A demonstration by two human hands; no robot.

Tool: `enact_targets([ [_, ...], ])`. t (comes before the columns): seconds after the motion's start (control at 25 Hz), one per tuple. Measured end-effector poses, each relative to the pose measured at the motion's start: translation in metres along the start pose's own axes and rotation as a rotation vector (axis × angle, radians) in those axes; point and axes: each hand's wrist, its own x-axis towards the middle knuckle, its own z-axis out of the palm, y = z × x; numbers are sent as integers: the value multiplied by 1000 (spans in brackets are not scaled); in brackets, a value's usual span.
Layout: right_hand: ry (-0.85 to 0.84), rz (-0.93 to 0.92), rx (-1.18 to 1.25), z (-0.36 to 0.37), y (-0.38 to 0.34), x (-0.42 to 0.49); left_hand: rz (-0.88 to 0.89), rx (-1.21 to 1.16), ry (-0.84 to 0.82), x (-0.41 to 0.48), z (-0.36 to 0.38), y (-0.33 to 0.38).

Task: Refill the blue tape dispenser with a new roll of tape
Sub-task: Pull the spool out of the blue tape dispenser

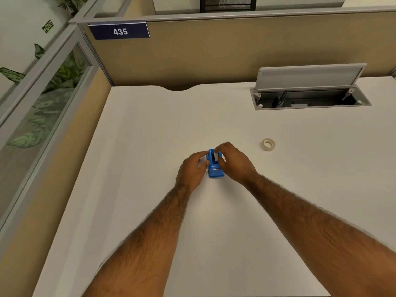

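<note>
So the small blue plastic tape dispenser (215, 168) sits on the white bench (150, 129), with both hands on it. The left hand (192, 170) grips its left side, while the right hand (233, 160) pinches a grey-white piece at its top. The small cream ring-shaped tape roll (268, 144) lies flat, well off to the dispenser's right, untouched.

I'm at an office cubicle: tan partition wall (214, 52) with number plate "435" (119, 31), white desk (150, 136), open cable tray (310, 99), exit sign (48, 26).
</note>
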Motion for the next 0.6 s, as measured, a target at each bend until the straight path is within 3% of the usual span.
enact_targets([
  [0.36, -56, 142, 20, 1, -7, 2, 35, -87, -116, 3, -10, 3],
  [0.6, -57, 77, 48, 6, 2, 1, -27, -74, -101, -9, -12, 12],
])
